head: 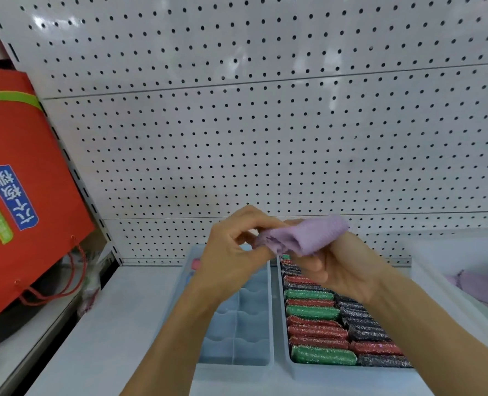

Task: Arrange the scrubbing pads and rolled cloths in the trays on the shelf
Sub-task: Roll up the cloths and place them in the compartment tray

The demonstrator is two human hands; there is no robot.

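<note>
I held a soft purple cloth (pixel 302 237) up in the air with both hands, above the trays on the shelf (pixel 117 324). My right hand (pixel 342 270) was curled around the fat end of it. The fingers of my left hand (pixel 231 252) pinched the loose end. I think I was rolling it up. To do that well, I should keep the roll tight and tuck the loose corner in, so it would not pop open when I put it down.

Below my hands, the blue tray (pixel 237 330) with little boxes looked mostly bare, so the roll could go there. The tray beside it (pixel 294 367) was packed with shiny red, green and dark scrubbing pads (pixel 317 332) standing in rows.

My hands hid the far ends of both trays. A small pink thing (pixel 196 263) peeked out there, and I could not tell what it was. More purple cloth (pixel 485 287) lay in a white bin (pixel 431 278) at the right edge, partly cut off.
</note>
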